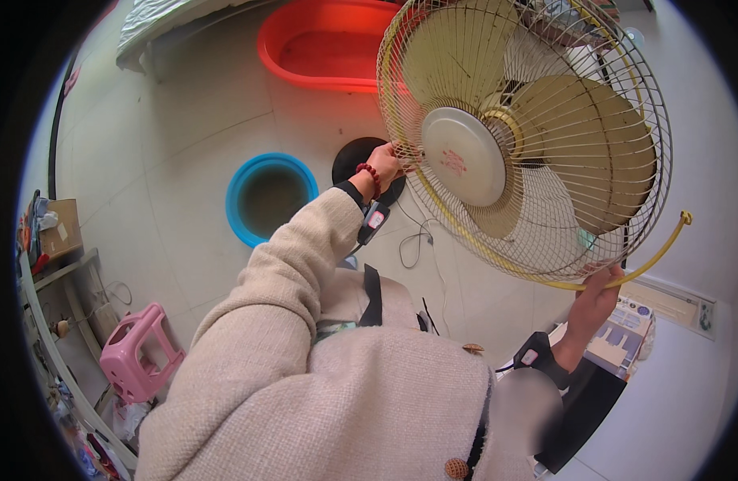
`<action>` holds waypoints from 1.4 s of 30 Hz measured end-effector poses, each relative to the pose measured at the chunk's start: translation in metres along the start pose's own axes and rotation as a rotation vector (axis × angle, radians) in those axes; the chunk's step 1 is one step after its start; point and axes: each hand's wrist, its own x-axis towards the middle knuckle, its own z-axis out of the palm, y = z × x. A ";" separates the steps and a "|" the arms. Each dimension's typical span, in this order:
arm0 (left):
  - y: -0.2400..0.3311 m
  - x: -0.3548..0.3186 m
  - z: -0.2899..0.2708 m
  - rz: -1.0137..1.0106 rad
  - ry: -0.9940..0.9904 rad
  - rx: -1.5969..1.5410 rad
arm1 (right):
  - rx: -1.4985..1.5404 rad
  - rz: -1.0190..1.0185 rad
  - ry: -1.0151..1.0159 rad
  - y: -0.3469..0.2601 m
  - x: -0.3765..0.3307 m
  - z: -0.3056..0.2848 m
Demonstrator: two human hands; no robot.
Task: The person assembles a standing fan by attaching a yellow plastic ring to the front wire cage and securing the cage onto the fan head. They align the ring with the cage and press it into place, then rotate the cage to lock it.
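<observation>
A standing fan (463,156) with a wire guard, yellowish blades and a pale round centre cap fills the upper right. A yellow band (457,230) runs along the lower left rim of its guard. The band's right end (673,238) curves away from the guard and sticks out free. My left hand (383,167), with a red bead bracelet at the wrist, is closed at the guard's left rim; its fingertips are partly hidden by the wires. My right hand (596,303) pinches the yellow band below the guard's lower right edge.
The fan's round black base (354,152) stands on the tiled floor, with a thin cable (415,252) nearby. A blue basin (234,196) of murky water and a red tub (321,80) lie to the left and far side. A pink stool (133,365) stands at lower left.
</observation>
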 end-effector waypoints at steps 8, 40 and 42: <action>0.004 0.004 -0.005 -0.001 -0.058 0.017 | 0.035 0.018 -0.009 -0.007 0.000 0.003; 0.016 -0.004 -0.017 -0.141 -0.165 -0.181 | -0.195 -0.120 -0.008 0.005 0.007 0.003; 0.016 -0.003 -0.017 -0.156 -0.158 -0.169 | -0.184 -0.092 0.004 0.005 0.007 0.004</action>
